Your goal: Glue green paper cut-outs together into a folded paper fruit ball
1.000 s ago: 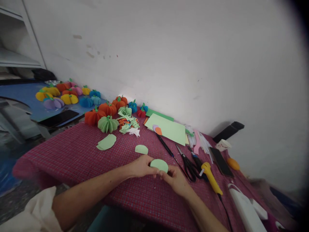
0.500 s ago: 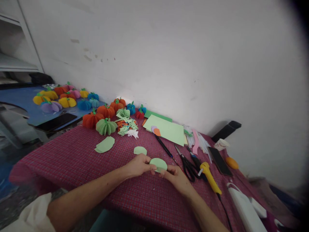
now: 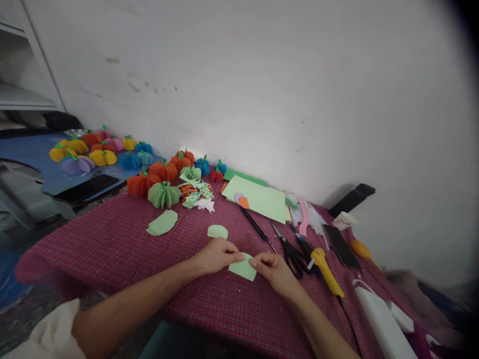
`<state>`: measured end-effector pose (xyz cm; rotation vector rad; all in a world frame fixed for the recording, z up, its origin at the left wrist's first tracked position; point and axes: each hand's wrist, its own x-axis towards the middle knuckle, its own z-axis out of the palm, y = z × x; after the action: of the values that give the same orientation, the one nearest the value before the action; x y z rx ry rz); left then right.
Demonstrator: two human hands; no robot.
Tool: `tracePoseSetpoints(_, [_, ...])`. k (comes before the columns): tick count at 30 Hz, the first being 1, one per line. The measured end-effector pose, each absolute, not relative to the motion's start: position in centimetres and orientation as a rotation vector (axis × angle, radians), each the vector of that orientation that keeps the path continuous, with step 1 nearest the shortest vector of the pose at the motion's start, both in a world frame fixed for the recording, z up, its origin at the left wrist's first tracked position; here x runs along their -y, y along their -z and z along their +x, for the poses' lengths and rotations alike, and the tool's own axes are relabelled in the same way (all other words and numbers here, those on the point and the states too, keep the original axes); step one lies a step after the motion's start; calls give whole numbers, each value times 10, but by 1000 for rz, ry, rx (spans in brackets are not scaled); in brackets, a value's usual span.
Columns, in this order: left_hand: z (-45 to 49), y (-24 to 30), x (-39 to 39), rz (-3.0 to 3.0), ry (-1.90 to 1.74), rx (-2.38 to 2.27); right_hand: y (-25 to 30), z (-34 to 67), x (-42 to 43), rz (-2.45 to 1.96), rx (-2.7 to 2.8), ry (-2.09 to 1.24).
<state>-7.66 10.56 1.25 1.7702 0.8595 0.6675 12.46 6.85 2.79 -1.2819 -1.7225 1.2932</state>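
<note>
A light green paper cutout point(image 3: 242, 269) lies folded flat on the red checked tablecloth point(image 3: 112, 244) between my hands. My left hand point(image 3: 215, 255) pinches its upper left edge with fingertips closed. My right hand point(image 3: 275, 271) pinches its right edge, fingers curled. Another small green cutout point(image 3: 217, 231) lies just beyond my left hand, and a stack of green cutouts point(image 3: 162, 222) sits further left.
Black scissors point(image 3: 290, 250), a pencil point(image 3: 256, 225), a yellow-handled glue gun point(image 3: 327, 273) and a black phone point(image 3: 339, 240) lie right of my hands. Green paper sheets point(image 3: 258, 198), paper scraps point(image 3: 196, 193) and several coloured paper pumpkins point(image 3: 162, 193) line the wall side.
The green cutout was held up as a rounded shape between both hands; now it is folded down and pressed flat on the cloth. Both hands stayed in place.
</note>
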Motion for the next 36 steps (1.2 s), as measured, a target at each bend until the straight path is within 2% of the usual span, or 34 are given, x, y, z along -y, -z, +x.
tracePoseSetpoints(8, [-77, -20, -101, 1960, -590, -929, -24, 124, -69, -1367, 1756, -1333])
tracePoseSetpoints(12, [-86, -35, -85, 2200, -704, -1163, -26, 126, -70, -1519, 1823, -1264])
tracePoseSetpoints(20, [-95, -38, -19, 2723, -518, -1294, -36, 121, -55, -1685, 2172, -441])
tracePoseSetpoints(25, [-111, -43, -74, 2836, -543, -1526, -58, 124, -40, -1588, 2225, -337])
tracePoseSetpoints(29, [-125, -37, -133, 2884, -373, -1349, -67, 127, -35, -1551, 2232, -404])
tracePoseSetpoints(36, [-129, -18, -147, 2720, -577, -1275, -63, 120, -43, -1478, 2318, -460])
